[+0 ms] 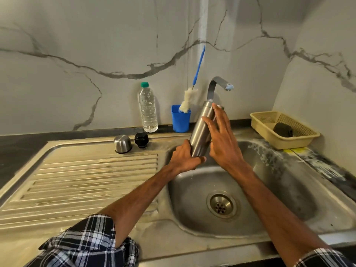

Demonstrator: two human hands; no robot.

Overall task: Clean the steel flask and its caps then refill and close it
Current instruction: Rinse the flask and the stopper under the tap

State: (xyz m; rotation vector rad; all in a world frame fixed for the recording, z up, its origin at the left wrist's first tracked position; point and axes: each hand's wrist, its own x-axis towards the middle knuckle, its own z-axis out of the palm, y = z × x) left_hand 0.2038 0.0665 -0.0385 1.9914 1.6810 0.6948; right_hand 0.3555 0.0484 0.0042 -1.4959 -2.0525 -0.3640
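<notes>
The steel flask (200, 130) is held tilted above the sink basin (269, 189), its open top pointing up toward the tap (217, 87). My left hand (185, 157) grips the flask's lower end. My right hand (221, 137) lies against the flask's side with straight, spread fingers. The steel outer cap (122, 143) stands upside down on the drainboard (86, 180). Right beside it stands the black inner cap (141, 139).
A clear water bottle with a green cap (147, 108) stands at the wall. A blue cup (180, 120) holds a bottle brush with a blue handle (192, 93). A yellow basket (283, 130) with a dark scrubber sits at the right. The drain (221, 205) is in the basin's middle.
</notes>
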